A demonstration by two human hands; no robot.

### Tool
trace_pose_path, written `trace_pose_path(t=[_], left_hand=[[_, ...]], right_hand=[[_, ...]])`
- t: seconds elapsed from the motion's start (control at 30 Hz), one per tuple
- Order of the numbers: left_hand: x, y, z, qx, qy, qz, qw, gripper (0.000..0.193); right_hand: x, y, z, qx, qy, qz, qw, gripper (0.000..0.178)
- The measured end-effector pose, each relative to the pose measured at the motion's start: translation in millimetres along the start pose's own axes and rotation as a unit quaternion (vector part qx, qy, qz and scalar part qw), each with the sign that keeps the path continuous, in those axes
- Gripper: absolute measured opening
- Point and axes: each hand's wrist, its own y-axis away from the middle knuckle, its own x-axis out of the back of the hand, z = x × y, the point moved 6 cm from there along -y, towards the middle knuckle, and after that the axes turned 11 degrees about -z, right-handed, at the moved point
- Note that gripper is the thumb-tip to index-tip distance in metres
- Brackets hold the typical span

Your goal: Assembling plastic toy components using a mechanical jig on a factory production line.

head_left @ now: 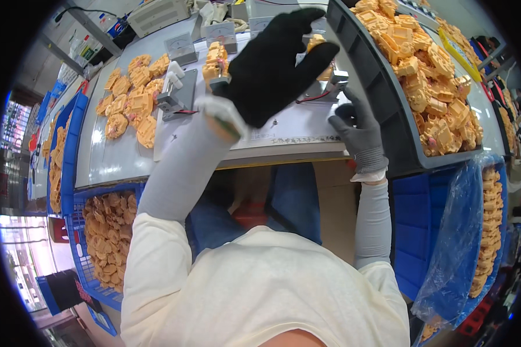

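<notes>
My left hand (275, 69), in a black glove, is raised over the middle of the bench with its thumb apart from the stretched fingers. Nothing shows in its grasp. Beneath and beyond it, a light-orange moulded plastic part (216, 58) stands at a fixture mostly hidden by the glove. Another orange part (316, 41) shows partly behind the fingers, at the right metal fixture (340, 78). My right hand (362, 130), in a grey glove, is beside that fixture, index finger stretched toward it, thumb apart, holding nothing visible. Left of both hands is a metal fixture with white pegs (179, 87).
Loose orange parts (139, 101) lie on the left of the bench. A dark grey crate (376, 87) of parts flanks my right hand. Panel meters (182, 49) line the back. Blue crates (75, 196) hold parts on the left; others (419, 231) stand on the right.
</notes>
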Motion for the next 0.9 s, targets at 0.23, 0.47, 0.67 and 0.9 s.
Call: trace_pose_path(t=[0.23, 0.47, 0.67, 0.9], left_hand=[[26, 118, 35, -0.009, -0.074, -0.059, 0.995, 0.032], [107, 226, -23, 0.137, -0.216, 0.266, 0.929, 0.017], [164, 270, -112, 0.356, -0.207, 0.254, 0.875, 0.018], [178, 288, -137, 0.469, -0.372, 0.088, 0.796, 0.033]], right_hand=[[-2, -3, 6, -0.037, 0.072, -0.048, 0.996, 0.038], [-8, 27, -19, 0.016, 0.157, 0.168, 0.973, 0.035], [-94, 51, -105, 0.283, 0.126, -0.078, 0.948, 0.019], [-172, 27, -120, 0.294, 0.093, -0.171, 0.936, 0.021]])
